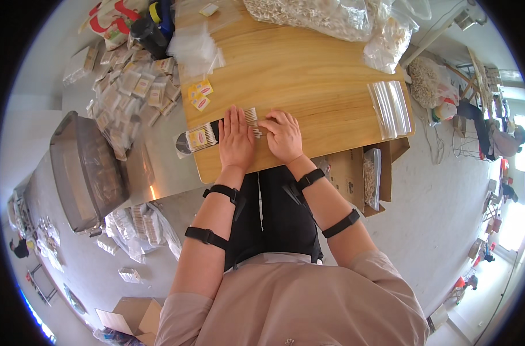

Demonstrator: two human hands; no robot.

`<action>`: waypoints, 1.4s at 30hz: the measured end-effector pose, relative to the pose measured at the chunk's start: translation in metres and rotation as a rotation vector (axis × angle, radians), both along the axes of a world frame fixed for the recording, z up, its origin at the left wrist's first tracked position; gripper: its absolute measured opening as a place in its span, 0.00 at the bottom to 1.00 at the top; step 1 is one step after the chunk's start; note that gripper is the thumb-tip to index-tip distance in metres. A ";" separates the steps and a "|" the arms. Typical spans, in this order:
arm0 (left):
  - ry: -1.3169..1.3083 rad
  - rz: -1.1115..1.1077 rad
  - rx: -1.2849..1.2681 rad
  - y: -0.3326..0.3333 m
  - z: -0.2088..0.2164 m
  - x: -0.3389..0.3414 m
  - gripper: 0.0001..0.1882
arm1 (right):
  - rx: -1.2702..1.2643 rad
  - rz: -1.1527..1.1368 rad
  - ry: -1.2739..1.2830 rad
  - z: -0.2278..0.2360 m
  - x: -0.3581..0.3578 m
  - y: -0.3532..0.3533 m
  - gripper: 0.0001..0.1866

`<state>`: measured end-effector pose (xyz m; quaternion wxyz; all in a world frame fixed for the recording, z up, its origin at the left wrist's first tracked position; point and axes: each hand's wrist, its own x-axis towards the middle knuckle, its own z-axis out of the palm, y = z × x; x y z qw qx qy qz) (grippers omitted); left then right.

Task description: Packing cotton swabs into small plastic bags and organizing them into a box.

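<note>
My left hand [237, 141] lies flat with its fingers straight, over a row of cotton swabs [250, 116] at the table's near left part. To its left, a dark strip carries a bundle of swabs in a clear bag [207, 136] with a yellow card [198, 138] on top; the strip's rounded black end [183, 143] juts past the table edge. My right hand [283, 137] is curled at the row's right end, its fingertips close to the swab ends. Whatever those fingers hold is too small to tell. Several yellow cards [200, 95] lie just beyond the bundle.
Clear empty bags [198, 53] are piled at the table's far left, more [389, 109] at its right edge. Big bags of loose swabs [314, 17] line the far side. Filled packets [138, 83] heap on the metal surface leftward, near a grey bin [81, 173]. A cardboard box [349, 179] stands below right.
</note>
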<state>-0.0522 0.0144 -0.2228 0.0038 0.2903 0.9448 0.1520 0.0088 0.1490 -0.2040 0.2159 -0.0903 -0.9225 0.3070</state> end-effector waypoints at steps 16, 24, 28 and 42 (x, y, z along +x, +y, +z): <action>0.006 0.003 -0.006 -0.001 -0.003 0.000 0.29 | 0.049 -0.024 -0.067 0.001 -0.002 -0.002 0.16; 0.002 0.004 -0.015 -0.001 -0.002 0.000 0.30 | 0.060 -0.032 -0.061 0.002 -0.003 -0.003 0.18; 0.020 -0.001 -0.013 0.000 -0.002 0.000 0.30 | 0.072 -0.028 -0.082 0.001 -0.003 -0.003 0.19; 0.019 0.002 -0.027 0.000 -0.002 0.000 0.30 | 0.087 -0.023 -0.114 0.001 -0.004 -0.003 0.18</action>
